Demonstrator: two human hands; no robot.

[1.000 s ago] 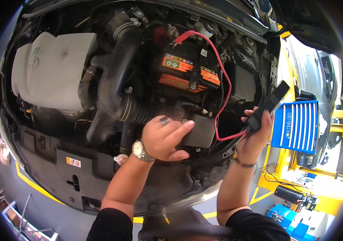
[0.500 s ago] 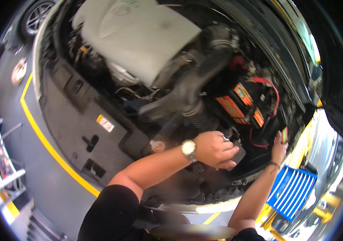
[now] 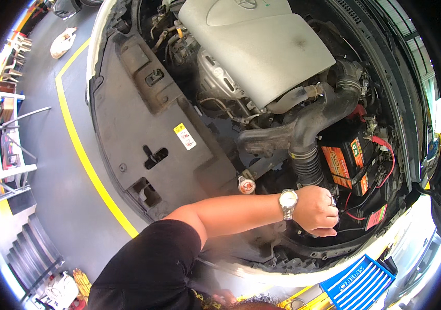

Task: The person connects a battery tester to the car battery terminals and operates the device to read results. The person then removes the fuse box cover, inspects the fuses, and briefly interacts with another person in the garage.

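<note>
My left hand point(image 3: 316, 211), with a metal-band watch point(image 3: 288, 203) on the wrist and a ring on one finger, reaches into a car's engine bay. Its fingers are curled closed, and whatever they may hold is hidden beneath them. Just beyond the hand is a black car battery point(image 3: 338, 164) with orange labels. A red cable point(image 3: 390, 160) and thin wires run along its right side. Right of the hand sits a flat piece with a red and green face point(image 3: 376, 217). A black ribbed air hose point(image 3: 307, 164) lies beyond the hand. My right hand is out of view.
A grey engine cover point(image 3: 262, 46) fills the far middle, with a black plastic panel point(image 3: 153, 124) at left. A reservoir cap point(image 3: 247, 185) lies close to my forearm. A blue tool chest point(image 3: 359, 284) stands outside the car's front edge, and a shelf rack point(image 3: 6, 150) is far left.
The view has shifted, and the engine bay appears farther right. My right hand, earlier at the red and green piece, has left the view. My left hand stays closed near the battery.
</note>
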